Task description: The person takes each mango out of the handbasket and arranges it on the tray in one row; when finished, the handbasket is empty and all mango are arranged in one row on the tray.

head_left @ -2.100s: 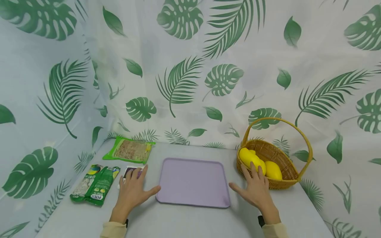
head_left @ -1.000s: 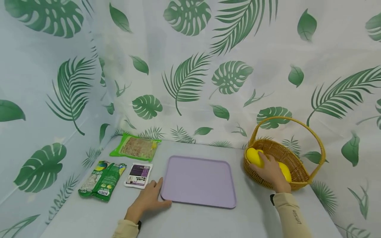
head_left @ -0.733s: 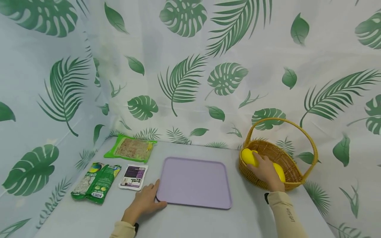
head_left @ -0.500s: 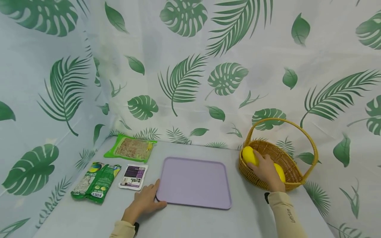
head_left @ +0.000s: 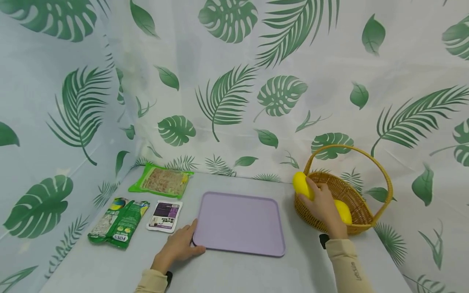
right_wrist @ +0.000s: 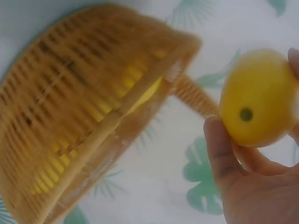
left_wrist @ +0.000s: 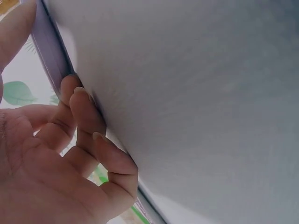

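My right hand grips a yellow mango between thumb and fingers, above the left rim of the wicker basket. In the right wrist view the mango shows a dark stem spot and is apart from the basket. Another yellow mango lies inside the basket, partly behind my wrist. My left hand holds the near left corner of the lilac tray, thumb at its front edge. Bent fingers meet the tray's rim in the left wrist view.
Left of the tray lie a white and purple packet, a green packet and, farther back, a green-edged clear bag with brownish contents. The basket's tall handle arches up at the right. Leaf-patterned sheets stand behind the table.
My right hand has reached into the basket, taken hold of a mango and lifted it up and left to the rim. My left hand has come down to the tray's near left corner.
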`<action>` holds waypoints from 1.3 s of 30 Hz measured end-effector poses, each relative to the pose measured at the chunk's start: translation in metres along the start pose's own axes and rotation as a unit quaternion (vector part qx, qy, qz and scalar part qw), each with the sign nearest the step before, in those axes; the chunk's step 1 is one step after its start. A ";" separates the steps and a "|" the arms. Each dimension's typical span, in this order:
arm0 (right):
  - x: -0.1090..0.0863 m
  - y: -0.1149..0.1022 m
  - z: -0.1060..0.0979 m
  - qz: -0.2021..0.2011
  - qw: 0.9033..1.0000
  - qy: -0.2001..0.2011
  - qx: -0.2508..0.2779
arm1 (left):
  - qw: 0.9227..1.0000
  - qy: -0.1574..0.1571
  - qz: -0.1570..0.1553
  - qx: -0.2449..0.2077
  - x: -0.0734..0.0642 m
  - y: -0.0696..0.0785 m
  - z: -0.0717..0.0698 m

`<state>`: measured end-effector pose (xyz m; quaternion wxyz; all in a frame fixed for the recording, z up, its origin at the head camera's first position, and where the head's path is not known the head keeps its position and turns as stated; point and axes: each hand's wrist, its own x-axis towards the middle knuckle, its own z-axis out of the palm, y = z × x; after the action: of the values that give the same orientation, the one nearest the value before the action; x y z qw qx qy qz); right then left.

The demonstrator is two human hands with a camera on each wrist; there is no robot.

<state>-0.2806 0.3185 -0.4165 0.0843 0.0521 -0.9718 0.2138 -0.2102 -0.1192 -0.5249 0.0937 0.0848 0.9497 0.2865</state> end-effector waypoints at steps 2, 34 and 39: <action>-0.001 -0.007 0.003 -0.003 1.000 -0.001 0.002 | 1.000 -0.002 -0.002 0.001 0.000 -0.001 0.000; 0.008 -0.078 0.127 -0.023 0.991 -0.134 0.021 | 1.000 0.001 -0.011 0.005 0.002 0.000 0.001; 0.011 -0.088 0.131 -0.014 0.987 -0.158 0.007 | 1.000 0.002 -0.008 0.007 0.002 0.001 0.000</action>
<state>-0.2977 0.1825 -0.4962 -0.0674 0.0996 -0.9705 0.2088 -0.2117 -0.1181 -0.5244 0.0932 0.0776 0.9524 0.2798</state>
